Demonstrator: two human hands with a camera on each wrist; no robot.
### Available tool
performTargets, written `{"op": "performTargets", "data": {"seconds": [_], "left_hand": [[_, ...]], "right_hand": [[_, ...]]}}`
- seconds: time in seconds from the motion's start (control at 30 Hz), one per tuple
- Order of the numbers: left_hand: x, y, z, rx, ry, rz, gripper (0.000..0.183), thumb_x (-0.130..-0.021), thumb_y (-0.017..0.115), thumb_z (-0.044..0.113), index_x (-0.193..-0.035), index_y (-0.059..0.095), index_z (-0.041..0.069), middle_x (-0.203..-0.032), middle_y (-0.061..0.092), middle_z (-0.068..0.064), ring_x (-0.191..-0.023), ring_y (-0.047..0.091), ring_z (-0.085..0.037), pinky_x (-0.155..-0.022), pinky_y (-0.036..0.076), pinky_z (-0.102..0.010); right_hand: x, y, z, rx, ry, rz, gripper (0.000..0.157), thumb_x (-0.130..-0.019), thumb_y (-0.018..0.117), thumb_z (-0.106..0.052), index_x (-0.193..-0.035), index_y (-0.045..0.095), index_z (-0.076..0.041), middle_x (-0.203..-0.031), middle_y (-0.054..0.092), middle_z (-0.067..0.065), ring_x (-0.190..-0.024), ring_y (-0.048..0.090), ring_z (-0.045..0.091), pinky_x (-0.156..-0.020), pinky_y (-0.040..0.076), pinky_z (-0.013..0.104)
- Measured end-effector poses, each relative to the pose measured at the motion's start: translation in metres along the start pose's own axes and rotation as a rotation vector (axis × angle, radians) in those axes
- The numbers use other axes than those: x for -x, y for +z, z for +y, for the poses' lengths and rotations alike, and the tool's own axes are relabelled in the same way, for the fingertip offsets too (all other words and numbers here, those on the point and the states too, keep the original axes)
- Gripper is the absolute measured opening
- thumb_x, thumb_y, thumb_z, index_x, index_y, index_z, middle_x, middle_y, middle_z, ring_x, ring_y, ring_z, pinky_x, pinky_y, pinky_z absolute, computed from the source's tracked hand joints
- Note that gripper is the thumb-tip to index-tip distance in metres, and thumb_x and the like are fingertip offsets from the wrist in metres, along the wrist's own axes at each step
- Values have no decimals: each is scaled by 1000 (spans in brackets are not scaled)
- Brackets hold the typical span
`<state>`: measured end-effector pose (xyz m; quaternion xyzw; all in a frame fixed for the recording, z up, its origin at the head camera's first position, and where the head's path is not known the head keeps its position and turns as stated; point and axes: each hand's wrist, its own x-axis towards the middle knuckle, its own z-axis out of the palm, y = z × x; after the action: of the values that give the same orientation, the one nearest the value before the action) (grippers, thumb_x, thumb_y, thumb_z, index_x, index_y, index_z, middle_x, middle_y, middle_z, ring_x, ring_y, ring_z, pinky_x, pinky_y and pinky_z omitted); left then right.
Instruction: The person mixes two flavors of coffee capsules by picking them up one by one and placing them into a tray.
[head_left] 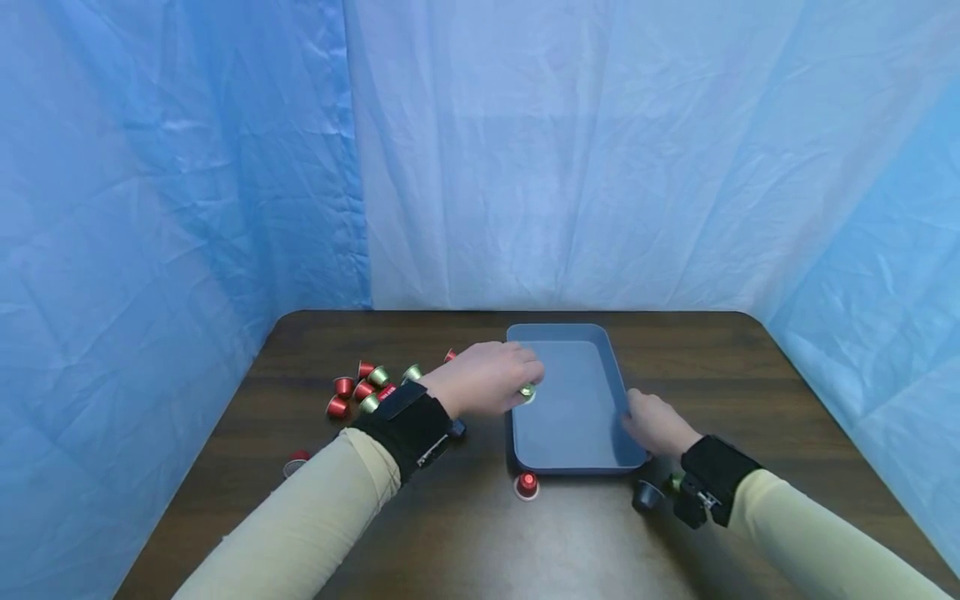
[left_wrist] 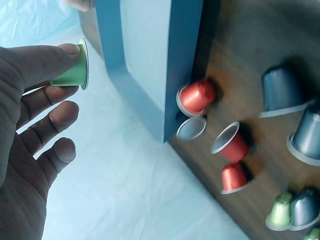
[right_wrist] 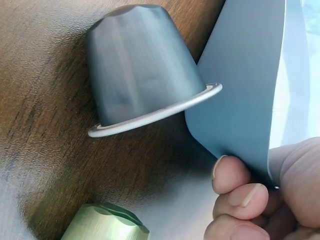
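Left hand [head_left: 486, 379] pinched a green pod [left_wrist: 74, 73], probably light, easily dented, best held by its sides; right hand [head_left: 658, 422] gripped the tray [head_left: 573, 404] between them.

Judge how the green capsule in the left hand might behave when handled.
The green capsule is probably light, since a mere pinch of the left hand holds it. Its smooth-looking, tapered side might slip. Laid on that side, its round, rimmed shape would likely roll in a curve.
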<state>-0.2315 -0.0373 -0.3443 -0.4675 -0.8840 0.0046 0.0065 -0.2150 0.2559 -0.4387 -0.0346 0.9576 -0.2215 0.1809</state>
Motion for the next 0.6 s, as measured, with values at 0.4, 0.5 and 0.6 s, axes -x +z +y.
{"op": "performTargets", "data": {"seconds": [0.4, 0.5, 0.6], "left_hand": [[-11, 32, 13, 84, -3, -100, 24, -93, 77, 23, -115, 68, 18, -103, 64, 6, -95, 57, -11, -84, 52, -24], [-12, 38, 15, 100, 7, -109, 24, -94, 76, 22, -117, 69, 18, -104, 66, 6, -96, 57, -11, -86, 52, -25], [-13, 45, 18, 96, 7, -124, 24, -96, 74, 24, -118, 68, 19, -105, 66, 7, -96, 57, -11, -85, 52, -25]], "right_hand": [[5, -4, -1, 13, -4, 8, 28, -104, 52, -9, -120, 49, 14, -90, 62, 18, -64, 64, 20, -55, 54, 34], [4, -4, -1, 17, -2, 8, 27, -104, 51, -9, -119, 49, 14, -89, 61, 17, -63, 64, 20, -55, 54, 34], [4, -4, -1, 21, -3, 7, 27, -104, 51, -8, -119, 49, 14, -88, 61, 18, -62, 64, 19, -55, 54, 34]]}}
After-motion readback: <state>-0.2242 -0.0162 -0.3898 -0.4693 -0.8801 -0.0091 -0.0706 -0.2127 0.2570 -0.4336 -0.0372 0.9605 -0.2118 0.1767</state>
